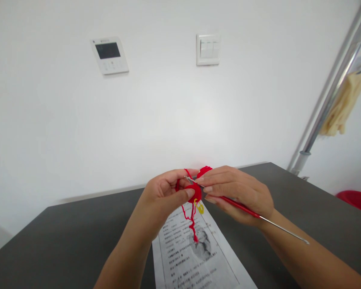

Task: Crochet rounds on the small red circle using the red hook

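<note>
My left hand [165,192] pinches a small red crochet piece [195,193] between thumb and fingers, and red yarn runs over its raised index finger. From the piece hang a yellow stitch marker [199,206] and a loose red yarn tail [193,226]. My right hand [240,192] is closed around a crochet hook [242,207] with a red grip and metal ends. The hook's tip lies just above the crochet piece, close to the left index finger; whether it has caught the yarn I cannot tell. Behind my right fingertips shows more red yarn [205,171], partly hidden.
Below my hands a printed sheet [195,269] with a picture lies on the dark table [78,228]. The white wall behind carries a control panel [110,55] and a switch [208,49]. At right are a metal pole [333,96], a yellowish cloth [344,106] and a red object [355,200].
</note>
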The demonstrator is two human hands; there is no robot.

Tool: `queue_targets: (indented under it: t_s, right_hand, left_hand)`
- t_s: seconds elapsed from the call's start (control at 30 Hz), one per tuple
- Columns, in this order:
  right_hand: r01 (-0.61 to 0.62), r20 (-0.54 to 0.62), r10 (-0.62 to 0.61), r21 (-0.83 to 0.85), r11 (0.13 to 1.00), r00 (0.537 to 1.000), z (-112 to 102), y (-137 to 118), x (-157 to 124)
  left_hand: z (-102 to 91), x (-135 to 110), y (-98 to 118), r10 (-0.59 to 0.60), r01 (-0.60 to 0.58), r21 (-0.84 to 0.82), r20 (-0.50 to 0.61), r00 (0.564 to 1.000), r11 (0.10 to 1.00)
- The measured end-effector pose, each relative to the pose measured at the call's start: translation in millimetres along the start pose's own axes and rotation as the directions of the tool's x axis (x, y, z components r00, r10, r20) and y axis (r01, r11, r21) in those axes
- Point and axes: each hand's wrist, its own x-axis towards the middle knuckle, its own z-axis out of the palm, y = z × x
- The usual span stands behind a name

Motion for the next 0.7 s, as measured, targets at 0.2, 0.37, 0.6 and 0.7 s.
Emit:
queue_targets:
  t_s: [0.2,0.37,0.6,0.7]
  right_hand:
    - [-0.009,-0.008,0.009,0.034,0.999,1.000,-1.7,-1.6,1.8]
    - [-0.121,-0.003,0.123,0.121,0.985,0.992,-2.8,-1.2,-1.1]
    - [-0.339,0.035,0.349,0.349,0.874,0.937,-0.9,1.5,-9.5]
    - [-0.370,0.038,0.399,0.465,0.805,0.916,1.0,2.0,-11.0]
  left_hand:
    - [-0.7,-1.4,-0.4,0.014,-0.013,0.015,-0.018,1.000,1.000]
    - [-1.2,-0.9,1.3,0.020,-0.020,0.008,-0.044,0.999,1.000]
    - [-2.7,0.3,1.1,0.071,-0.064,0.068,-0.107,0.992,0.996]
    - [-2.3,0.7,0.7,0.081,-0.073,0.067,-0.128,0.988,0.995]
